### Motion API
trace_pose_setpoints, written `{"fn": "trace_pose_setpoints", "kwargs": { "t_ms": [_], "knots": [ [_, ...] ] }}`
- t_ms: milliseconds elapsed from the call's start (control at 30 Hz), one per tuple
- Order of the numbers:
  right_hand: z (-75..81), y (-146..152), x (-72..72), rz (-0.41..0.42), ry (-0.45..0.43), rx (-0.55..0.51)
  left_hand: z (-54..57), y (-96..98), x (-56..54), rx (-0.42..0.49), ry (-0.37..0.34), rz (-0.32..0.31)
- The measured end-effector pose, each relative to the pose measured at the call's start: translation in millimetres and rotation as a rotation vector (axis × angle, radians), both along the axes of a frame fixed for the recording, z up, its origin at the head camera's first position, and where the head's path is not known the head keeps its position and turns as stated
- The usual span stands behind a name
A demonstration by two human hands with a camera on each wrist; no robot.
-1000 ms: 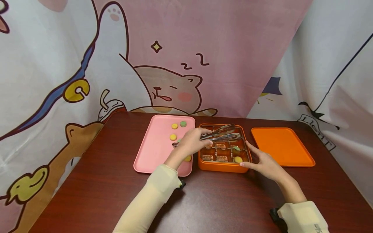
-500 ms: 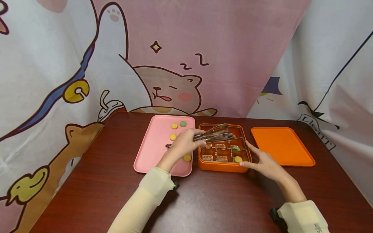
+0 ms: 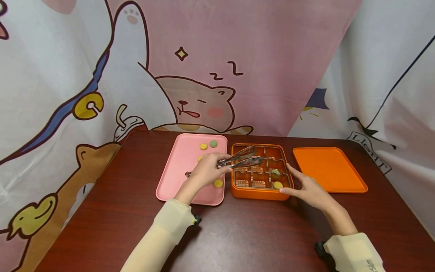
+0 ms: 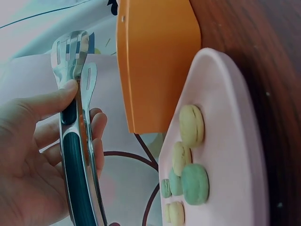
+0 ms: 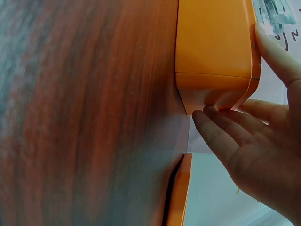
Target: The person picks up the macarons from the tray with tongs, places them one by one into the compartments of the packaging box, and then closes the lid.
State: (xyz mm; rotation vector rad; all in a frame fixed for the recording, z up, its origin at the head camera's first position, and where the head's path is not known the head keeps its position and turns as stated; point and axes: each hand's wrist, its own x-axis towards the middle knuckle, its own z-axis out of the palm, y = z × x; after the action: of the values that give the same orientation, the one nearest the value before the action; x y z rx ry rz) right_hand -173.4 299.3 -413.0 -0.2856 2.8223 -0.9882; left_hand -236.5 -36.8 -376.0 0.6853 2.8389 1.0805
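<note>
My left hand (image 3: pixel 205 169) grips metal tongs (image 4: pixel 77 174) with dark handle inlays, held over the pink tray's right side. The slotted tong ends are apart with nothing between them, and in the head view they overlap the left part of an orange box (image 3: pixel 258 194). A clear divided insert (image 3: pixel 251 176) fills the box. One yellow macaron (image 3: pixel 277 185) sits in its front right compartment, and something green (image 3: pixel 275 172) in the one behind. My right hand (image 3: pixel 310 190) touches the box at its front right corner, thumb at the rim, fairly straight fingers along the side.
The pink tray (image 3: pixel 173 177) left of the box bears several yellow macarons (image 4: pixel 191 126) and green macarons (image 4: pixel 195 184). Right of the box lies a flat orange lid (image 3: pixel 329 170). A printed curtain (image 3: pixel 278 75) hangs behind the dark wooden table (image 3: pixel 238 234).
My left hand has moved left and slightly toward me with the tongs, away from the box's middle and further over the pink tray. The right hand stays at the box corner.
</note>
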Motion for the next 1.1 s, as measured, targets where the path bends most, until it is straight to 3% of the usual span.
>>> {"fn": "trace_pose_setpoints", "kwargs": {
  "t_ms": [433, 667, 1100],
  "knots": [
    [-0.8, 1, 0.1, 0.001, 0.006, -0.006, -7.9, -17.1, 3.7, -0.01, 0.051, 0.019],
    [0.0, 0, 0.4, -0.002, 0.001, -0.006, -14.3, -28.3, 5.4, -0.011, 0.03, 0.049],
    [-2.0, 0, -0.7, -0.006, -0.001, -0.003, -23.4, -51.8, 8.0, -0.033, 0.055, 0.057]
  ]
}}
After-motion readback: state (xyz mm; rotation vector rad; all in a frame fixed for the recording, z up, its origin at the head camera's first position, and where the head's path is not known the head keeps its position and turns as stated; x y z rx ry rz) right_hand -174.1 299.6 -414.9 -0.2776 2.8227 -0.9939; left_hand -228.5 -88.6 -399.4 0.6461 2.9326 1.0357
